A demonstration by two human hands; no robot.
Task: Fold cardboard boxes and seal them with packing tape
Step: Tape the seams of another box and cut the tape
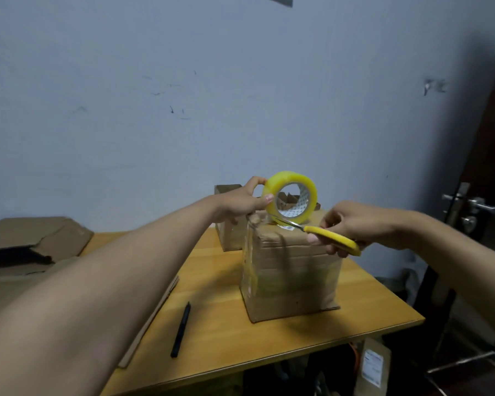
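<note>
Yellow tape roll (291,198) pinched by left hand (242,204); right hand (355,224) gripping scissors (323,235), above box (292,270)

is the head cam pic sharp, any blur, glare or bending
Head view: dim, soft overall; the right hand and scissors are slightly smeared; faint sheen on the table near the box; wide-angle bending stretches the near left forearm; tape roll stays fairly clear.

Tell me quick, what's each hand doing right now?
Left hand: grips the tape roll above the cardboard box.
Right hand: holds the yellow-handled scissors, blades at the tape.
</note>
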